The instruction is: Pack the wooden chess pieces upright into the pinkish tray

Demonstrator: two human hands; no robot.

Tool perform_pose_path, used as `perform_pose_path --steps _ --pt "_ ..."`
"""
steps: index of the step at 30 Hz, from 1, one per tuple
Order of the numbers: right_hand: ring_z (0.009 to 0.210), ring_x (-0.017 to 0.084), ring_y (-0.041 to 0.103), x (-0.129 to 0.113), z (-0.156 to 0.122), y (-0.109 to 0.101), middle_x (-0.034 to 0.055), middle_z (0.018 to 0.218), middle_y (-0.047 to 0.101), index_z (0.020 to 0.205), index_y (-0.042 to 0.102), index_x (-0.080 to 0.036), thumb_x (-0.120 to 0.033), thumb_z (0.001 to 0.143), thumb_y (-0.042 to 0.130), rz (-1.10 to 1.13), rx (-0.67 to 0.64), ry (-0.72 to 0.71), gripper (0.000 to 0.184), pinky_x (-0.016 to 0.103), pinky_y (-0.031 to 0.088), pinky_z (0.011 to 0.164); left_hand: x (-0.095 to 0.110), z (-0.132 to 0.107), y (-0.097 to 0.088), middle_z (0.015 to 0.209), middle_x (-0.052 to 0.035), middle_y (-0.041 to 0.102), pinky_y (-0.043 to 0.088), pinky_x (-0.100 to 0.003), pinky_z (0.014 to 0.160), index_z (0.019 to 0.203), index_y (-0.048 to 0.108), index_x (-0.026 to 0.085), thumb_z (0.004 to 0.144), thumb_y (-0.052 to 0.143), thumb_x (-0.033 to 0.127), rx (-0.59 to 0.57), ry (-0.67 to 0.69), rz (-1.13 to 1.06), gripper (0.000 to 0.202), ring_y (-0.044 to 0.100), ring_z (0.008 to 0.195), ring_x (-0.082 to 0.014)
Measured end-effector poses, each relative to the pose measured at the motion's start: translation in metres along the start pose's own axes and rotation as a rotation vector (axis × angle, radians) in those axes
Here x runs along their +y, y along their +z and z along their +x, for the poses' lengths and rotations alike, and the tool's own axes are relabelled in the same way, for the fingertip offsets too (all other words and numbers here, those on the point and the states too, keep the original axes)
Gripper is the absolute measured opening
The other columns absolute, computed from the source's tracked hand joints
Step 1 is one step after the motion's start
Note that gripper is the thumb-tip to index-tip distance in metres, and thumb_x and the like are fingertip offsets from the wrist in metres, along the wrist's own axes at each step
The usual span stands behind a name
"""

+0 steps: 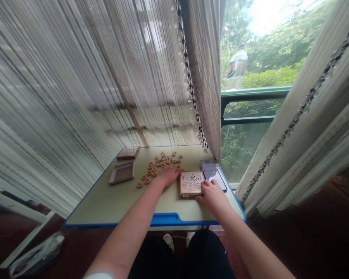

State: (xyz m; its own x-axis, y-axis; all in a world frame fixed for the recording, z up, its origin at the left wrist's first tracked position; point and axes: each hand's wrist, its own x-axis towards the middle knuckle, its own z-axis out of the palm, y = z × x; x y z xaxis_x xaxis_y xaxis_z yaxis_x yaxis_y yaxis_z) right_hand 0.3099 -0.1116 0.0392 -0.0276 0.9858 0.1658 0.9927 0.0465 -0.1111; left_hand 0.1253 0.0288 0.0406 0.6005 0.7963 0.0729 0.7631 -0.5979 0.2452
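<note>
A Chinese chess box [191,183] with a printed lid lies on the table in front of me. My right hand [213,193] grips its right side, thumb at the near edge and fingers on the lid. Beside the box's far left corner is my left hand [170,175], palm down with fingers stretched out. Its fingertips reach that corner; I cannot tell whether they press on it. Round wooden chess pieces [164,162] are scattered just beyond and left of my left hand.
An open, shallow box tray [122,173] sits on the left of the blue-edged table [104,209]. Behind it lies another flat printed box [128,152]. A phone [218,180] showing a timer rests right of the chess box. String curtains [151,77] hang against the table's far edge.
</note>
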Motion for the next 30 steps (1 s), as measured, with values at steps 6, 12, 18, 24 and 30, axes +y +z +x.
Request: perform_pose_path --steps 6,12,18,24,30 --pt "0.093 0.026 0.045 -0.002 0.003 -0.003 0.0121 0.094 0.062 0.095 0.067 -0.011 -0.046 0.076 0.057 -0.027 -0.016 -0.022 0.04 0.033 0.035 0.082 -0.001 -0.006 0.005 0.137 0.0009 0.045 0.032 -0.034 0.102 0.124 0.052 0.031 0.091 0.019 0.049 0.064 0.031 -0.015 0.05 0.042 0.123 -0.0189" --pt "0.094 0.027 0.044 -0.002 0.003 -0.006 0.0129 0.096 0.061 0.1 0.066 -0.011 -0.048 0.07 0.064 -0.081 -0.017 -0.015 0.048 0.034 0.035 0.081 -0.006 -0.008 0.001 0.123 -0.0045 0.057 0.032 -0.033 0.102 0.106 0.065 0.022 0.091 0.02 0.049 0.144 -0.07 -0.039 0.055 0.047 0.118 -0.0191" --pt "0.093 0.027 0.046 -0.006 0.013 -0.018 0.0136 0.094 0.061 0.092 0.069 -0.011 -0.047 0.067 0.067 -0.1 -0.109 -0.02 0.043 0.034 0.037 0.077 0.01 -0.025 -0.013 0.135 -0.0058 0.047 0.032 -0.034 0.103 0.122 0.055 0.023 0.082 0.038 0.057 0.093 0.06 -0.097 0.055 0.042 0.123 -0.0231" --pt "0.094 0.029 0.048 -0.006 0.026 -0.025 0.0155 0.094 0.062 0.09 0.072 -0.013 -0.045 0.066 0.068 -0.11 -0.229 -0.04 0.04 0.033 0.039 0.075 0.036 -0.049 -0.012 0.135 -0.0065 0.047 0.032 -0.032 0.104 0.113 0.059 0.024 0.077 0.053 0.052 -0.161 0.228 -0.076 0.046 0.037 0.128 -0.0232" --pt "0.094 0.029 0.05 -0.003 0.044 -0.023 0.0169 0.092 0.063 0.09 0.072 -0.015 -0.042 0.067 0.068 -0.135 -0.255 -0.109 0.036 0.032 0.042 0.071 0.038 -0.038 -0.005 0.133 -0.0081 0.047 0.03 -0.032 0.105 0.111 0.058 0.023 0.079 0.054 0.044 -0.182 0.137 0.01 0.039 0.035 0.129 -0.0229"
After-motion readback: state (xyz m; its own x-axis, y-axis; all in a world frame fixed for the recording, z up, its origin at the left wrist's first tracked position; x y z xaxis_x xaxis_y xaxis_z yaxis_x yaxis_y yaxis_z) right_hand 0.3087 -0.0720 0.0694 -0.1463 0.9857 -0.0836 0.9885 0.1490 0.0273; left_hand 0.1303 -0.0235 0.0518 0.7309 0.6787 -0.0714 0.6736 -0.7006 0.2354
